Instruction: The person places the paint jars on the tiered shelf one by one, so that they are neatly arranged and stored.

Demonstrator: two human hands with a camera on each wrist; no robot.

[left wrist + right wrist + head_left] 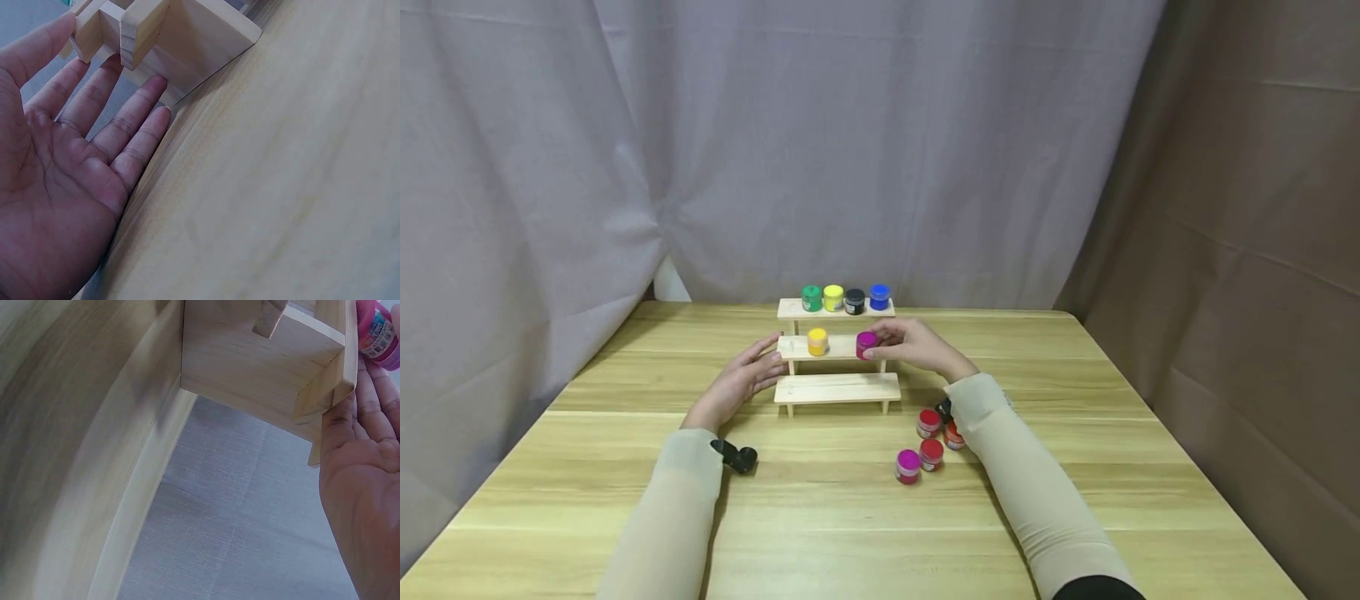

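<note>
My right hand (921, 344) pinches a purple paint jar (865, 346) at the right end of the middle tier of a three-step wooden stand (837, 387). In the right wrist view, the labelled jar (379, 339) shows between fingers and thumb, partly cut off by the frame edge. At the stand's left side is my left hand (739, 385), its fingers extended. The left wrist view has its fingertips (159, 85) right at the stand's wooden end. A yellow-orange jar (817, 342) sits left of centre on the middle tier.
The top tier bears a green jar (811, 298), a yellow jar (833, 297), a black jar (854, 302) and a blue jar (879, 297). Right of the stand, red jars (931, 454), an orange-red jar (954, 436) and another purple jar (907, 467) stand near my right sleeve (1030, 483).
</note>
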